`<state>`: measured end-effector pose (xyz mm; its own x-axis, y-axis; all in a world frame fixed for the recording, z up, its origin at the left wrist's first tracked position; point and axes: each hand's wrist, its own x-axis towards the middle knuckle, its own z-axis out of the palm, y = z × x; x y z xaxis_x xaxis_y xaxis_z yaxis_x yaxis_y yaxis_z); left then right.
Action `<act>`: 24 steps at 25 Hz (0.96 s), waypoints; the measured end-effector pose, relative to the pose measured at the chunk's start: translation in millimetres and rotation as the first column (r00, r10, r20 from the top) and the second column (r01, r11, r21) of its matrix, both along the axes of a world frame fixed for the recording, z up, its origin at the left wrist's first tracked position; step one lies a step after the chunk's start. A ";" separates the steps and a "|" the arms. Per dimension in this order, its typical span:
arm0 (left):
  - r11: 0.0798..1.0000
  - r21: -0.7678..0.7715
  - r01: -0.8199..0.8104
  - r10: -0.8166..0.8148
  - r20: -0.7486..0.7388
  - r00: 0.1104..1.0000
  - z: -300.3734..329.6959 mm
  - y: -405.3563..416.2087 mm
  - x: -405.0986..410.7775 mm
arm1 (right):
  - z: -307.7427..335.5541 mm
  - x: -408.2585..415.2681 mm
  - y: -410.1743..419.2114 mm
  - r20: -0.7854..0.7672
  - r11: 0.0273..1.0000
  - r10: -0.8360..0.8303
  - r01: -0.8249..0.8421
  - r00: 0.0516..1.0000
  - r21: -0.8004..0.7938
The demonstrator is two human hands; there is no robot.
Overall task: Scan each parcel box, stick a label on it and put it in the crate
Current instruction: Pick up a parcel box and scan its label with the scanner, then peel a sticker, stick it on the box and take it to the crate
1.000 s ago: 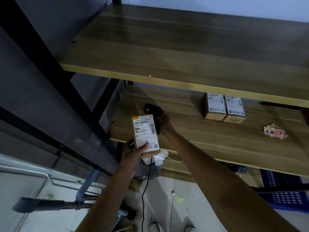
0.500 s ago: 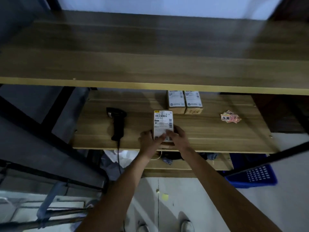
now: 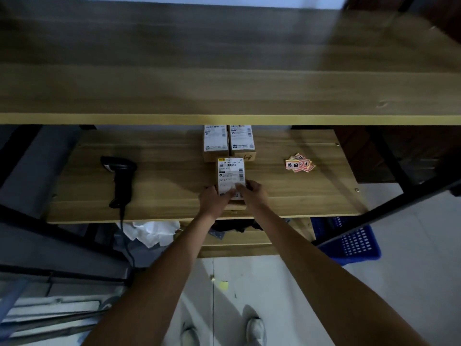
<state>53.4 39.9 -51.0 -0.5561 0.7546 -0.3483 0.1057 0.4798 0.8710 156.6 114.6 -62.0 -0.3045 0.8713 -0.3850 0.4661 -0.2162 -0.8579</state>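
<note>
Cardboard parcel box (image 3: 230,181), label reading "0833", gripped by left hand (image 3: 214,201) and right hand (image 3: 254,193) fingers.

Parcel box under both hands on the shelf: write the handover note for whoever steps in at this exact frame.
Left hand and right hand both hold the near end of the parcel box, which lies on the middle shelf.
The scanner lies untouched at the shelf's left.
The pink labels sit in a pile at the right.
Two other boxes wait side by side at the back.
No pink label shows on the held box.
Left: label it, drop it in the blue crate at lower right, then handle the other two.
</note>
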 end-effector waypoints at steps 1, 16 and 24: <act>1.000 -0.011 -0.011 0.011 0.018 1.000 -0.2 0.5 0.1 | -1.3 -0.2 0.3 0.000 1.000 0.013 -0.013 1.000 -0.009; 0.995 -0.082 -0.054 0.060 0.071 0.996 -35.7 9.1 -10.8 | -22.2 -6.7 4.6 0.026 0.999 0.038 -0.038 0.999 -0.017; 0.988 -0.153 0.017 -0.018 -0.003 1.000 -13.2 16.3 -6.7 | -26.5 -8.5 14.4 0.095 0.996 0.091 -0.091 0.991 -0.011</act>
<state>46.8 56.2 -64.2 -0.5453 0.7024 -0.4575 0.1191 0.6052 0.7871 148.1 129.0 -88.5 -0.3440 0.8391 -0.4214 0.5639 -0.1743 -0.8073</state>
